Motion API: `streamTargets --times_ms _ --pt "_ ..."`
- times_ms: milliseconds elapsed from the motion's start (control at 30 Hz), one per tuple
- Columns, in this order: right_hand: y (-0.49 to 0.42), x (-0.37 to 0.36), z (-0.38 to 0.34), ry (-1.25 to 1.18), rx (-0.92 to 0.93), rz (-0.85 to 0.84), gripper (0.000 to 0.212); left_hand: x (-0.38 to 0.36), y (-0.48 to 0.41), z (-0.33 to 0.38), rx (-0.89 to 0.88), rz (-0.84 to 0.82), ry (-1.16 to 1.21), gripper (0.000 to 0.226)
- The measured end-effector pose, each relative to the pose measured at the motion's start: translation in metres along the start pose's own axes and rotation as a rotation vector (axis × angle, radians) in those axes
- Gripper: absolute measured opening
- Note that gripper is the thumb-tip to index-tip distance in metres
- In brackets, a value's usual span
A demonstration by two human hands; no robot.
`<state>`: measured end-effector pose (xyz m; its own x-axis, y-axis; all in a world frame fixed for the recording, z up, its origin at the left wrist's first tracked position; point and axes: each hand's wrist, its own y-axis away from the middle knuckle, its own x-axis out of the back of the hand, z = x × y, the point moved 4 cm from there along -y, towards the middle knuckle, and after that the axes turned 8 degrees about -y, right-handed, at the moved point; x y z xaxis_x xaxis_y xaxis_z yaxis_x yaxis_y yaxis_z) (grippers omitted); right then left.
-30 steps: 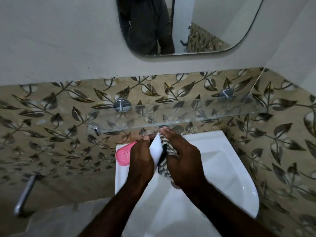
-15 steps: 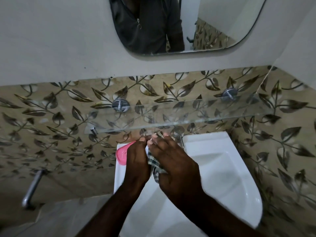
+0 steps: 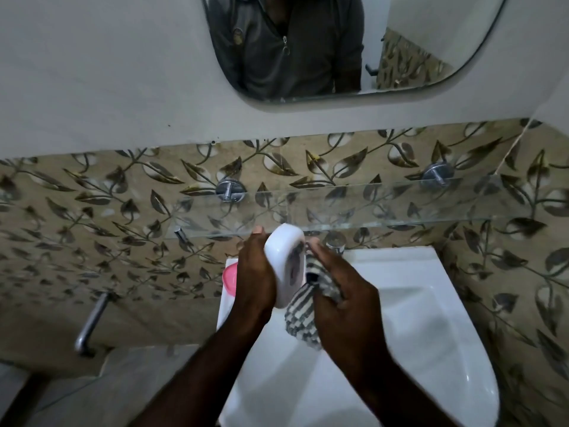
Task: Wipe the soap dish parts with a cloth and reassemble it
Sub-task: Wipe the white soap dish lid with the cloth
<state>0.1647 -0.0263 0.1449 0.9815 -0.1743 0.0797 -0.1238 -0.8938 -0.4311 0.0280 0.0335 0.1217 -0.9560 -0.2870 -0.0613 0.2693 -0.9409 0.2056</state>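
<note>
Two hands at work: the left hand (image 3: 255,282) has its fingers curled round one white oval plastic soap dish shell (image 3: 284,257), stood on edge. The right hand (image 3: 345,297) clenches one grey-and-white striped cloth (image 3: 300,318) against its hollow. One pink plastic piece (image 3: 231,277) lies on the one white ceramic sink's (image 3: 415,303) left rim.

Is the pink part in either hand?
No, the pink part lies on the rim of the sink beside the left hand, which holds the white part, while the right hand holds the cloth.
</note>
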Motion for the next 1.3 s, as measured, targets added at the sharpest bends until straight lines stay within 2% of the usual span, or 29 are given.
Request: streamTargets --times_ms 33,100,133,200,233,300,367,467,567,667,767,867,1033,1167,1300 --pt "-0.004 0.006 0.012 -0.125 -0.124 0.033 0.058 0.0 0.002 -0.003 0.077 -0.004 0.093 0.071" --pt "-0.011 0.021 0.04 -0.245 -0.312 0.076 0.052 0.002 0.007 -0.014 0.19 -0.066 0.26 0.086" --pt "-0.013 0.025 0.053 -0.274 -0.405 0.022 0.042 0.003 0.009 -0.017 0.208 -0.101 0.332 0.096" --pt "-0.007 0.025 0.073 -0.432 -0.598 -0.142 0.019 0.003 0.011 -0.023 0.181 -0.184 0.467 0.091" --pt "-0.001 0.022 0.078 -0.549 -0.68 -0.23 0.018 0.002 0.013 -0.025 0.159 -0.221 0.503 0.086" --pt "0.012 0.015 0.083 -0.736 -0.773 -0.405 0.031 0.001 0.017 -0.026 0.133 -0.218 0.537 0.079" --pt "0.014 0.011 0.08 -0.829 -0.758 -0.448 0.036 -0.002 0.017 -0.029 0.133 -0.174 0.51 0.08" --pt "0.0 0.016 0.08 -0.818 -0.681 -0.318 0.032 0.004 0.009 -0.025 0.065 -0.176 0.471 0.066" --pt "-0.018 0.034 0.079 -0.586 -0.552 -0.295 0.033 0.014 0.0 -0.008 -0.02 -0.402 0.414 0.034" --pt "-0.028 0.044 0.076 -0.398 -0.498 -0.392 0.035 0.018 0.004 -0.003 -0.038 -0.63 0.067 0.049" --pt "-0.035 0.046 0.074 -0.301 -0.475 -0.433 0.038 0.017 0.008 -0.005 -0.091 -0.665 -0.208 0.041" --pt "-0.041 0.046 0.073 -0.302 -0.471 -0.413 0.04 0.018 0.007 -0.007 -0.068 -0.663 -0.2 0.044" --pt "-0.045 0.042 0.073 -0.254 -0.464 -0.427 0.039 0.019 0.0 -0.003 -0.077 -0.743 -0.312 0.075" --pt "-0.05 0.038 0.069 -0.252 -0.43 -0.433 0.04 0.019 0.001 0.001 -0.12 -0.771 -0.361 0.076" --pt "-0.051 0.037 0.063 -0.232 -0.435 -0.436 0.042 0.022 0.001 0.002 -0.115 -0.73 -0.351 0.08"
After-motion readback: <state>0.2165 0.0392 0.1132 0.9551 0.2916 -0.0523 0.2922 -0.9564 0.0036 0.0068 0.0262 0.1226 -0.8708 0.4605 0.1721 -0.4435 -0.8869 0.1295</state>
